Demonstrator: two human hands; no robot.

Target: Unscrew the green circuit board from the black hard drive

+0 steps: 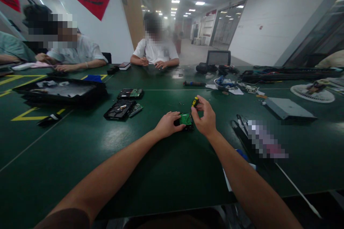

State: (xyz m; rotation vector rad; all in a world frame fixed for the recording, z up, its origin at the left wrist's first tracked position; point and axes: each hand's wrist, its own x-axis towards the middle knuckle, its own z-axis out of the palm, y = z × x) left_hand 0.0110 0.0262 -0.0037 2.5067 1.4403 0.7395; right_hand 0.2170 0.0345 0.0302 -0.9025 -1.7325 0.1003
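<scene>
A small hard drive (186,118) with its green circuit board facing up lies on the green table in front of me. My left hand (170,124) grips its left side, fingers at the far edge and thumb at the near edge. In my right hand (204,117) is a yellow and black screwdriver (195,102), pinched by the handle and held upright over the drive's right edge. The screwdriver's tip is too small to make out. Several tiny screws (181,103) lie just beyond the drive.
To the left are a second opened drive (130,93), a black drive case (119,110) and black trays (61,91). On the right stand a grey metal box (289,108) and a white round fan part (312,93). A person (156,48) sits across the table, others at left.
</scene>
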